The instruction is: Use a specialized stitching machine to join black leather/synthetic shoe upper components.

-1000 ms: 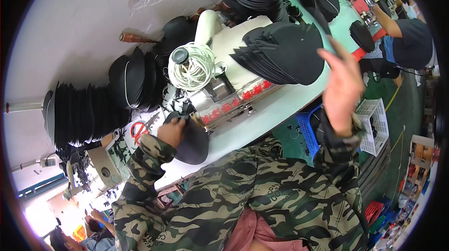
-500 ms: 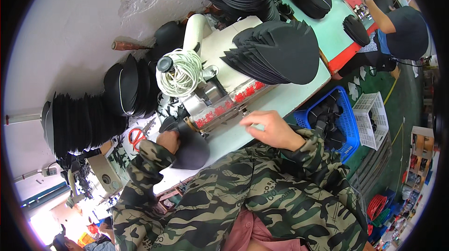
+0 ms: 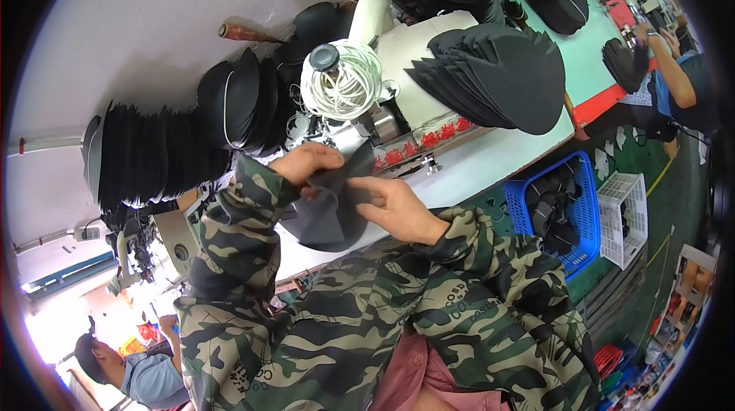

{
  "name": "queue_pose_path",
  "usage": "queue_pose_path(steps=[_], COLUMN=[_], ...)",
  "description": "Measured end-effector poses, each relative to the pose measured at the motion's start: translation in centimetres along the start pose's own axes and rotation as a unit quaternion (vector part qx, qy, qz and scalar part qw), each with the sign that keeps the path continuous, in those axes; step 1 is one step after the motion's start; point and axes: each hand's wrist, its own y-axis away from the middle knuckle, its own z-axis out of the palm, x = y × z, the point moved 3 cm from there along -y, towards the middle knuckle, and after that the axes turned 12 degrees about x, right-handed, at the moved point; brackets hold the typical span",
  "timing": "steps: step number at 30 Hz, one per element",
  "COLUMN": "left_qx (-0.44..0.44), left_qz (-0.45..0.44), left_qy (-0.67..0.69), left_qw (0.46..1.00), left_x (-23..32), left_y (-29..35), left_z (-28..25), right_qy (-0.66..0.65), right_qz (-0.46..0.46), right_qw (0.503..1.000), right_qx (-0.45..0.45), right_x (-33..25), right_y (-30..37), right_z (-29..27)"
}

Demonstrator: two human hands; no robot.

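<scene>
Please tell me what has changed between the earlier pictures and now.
The right hand, first out by the fanned stack of black pieces, moved left, and its fingers now touch the dark sheet. The left hand, which was pressing this sheet down, now grips it with part bent upward. The fanned stack, the coiled white cord and the blue basket stayed put.

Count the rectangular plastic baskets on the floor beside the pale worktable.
2: a blue perforated plastic basket right of the worktable, and a white perforated plastic basket immediately right of that. Others may be hidden underneath.
</scene>
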Motion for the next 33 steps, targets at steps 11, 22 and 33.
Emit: queue_pose_path(steps=[11,22,33], left_qx=[-0.005,-0.022,0.208], left_qz=[0.251,0.156,0.200], left_qy=[-0.156,-0.038,-0.137], left_qw=[0.955,0.987,0.948], left_x=[3.0,1.0,2.8], left_y=[-2.3,2.2,-0.9], left_z=[2.0,6.3,6.0], right_qy=[0.020,0.275,0.286], right_qz=[0.133,-0.127,-0.229], right_qw=[0.990,0.933,0.901], right_qx=[-0.044,0.194,0.232], right_x=[-1.5,-7.4,-8.1], right_y=[-2.0,-0.3,-3.1], right_z=[-3.6,-11.8,-10.1])
